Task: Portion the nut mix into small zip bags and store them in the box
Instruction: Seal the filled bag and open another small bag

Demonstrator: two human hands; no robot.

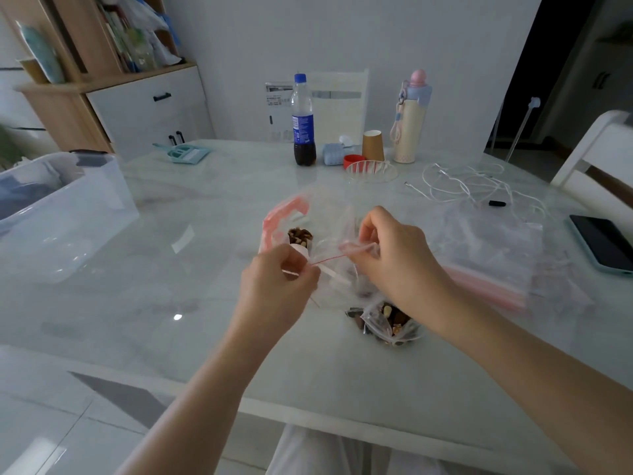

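Above the pale marble table [205,337], my left hand [281,282] and right hand [397,258] pinched a small clear red-striped zip bag [337,269]; one filled clear nut bag [390,320] lay done, the clear plastic box [65,204] still unstocked.

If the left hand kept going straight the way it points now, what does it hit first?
The left hand points up and away, pinching the small zip bag. First in line is probably the scoop of nuts just beyond its fingers, then the big bag; depth is unclear.
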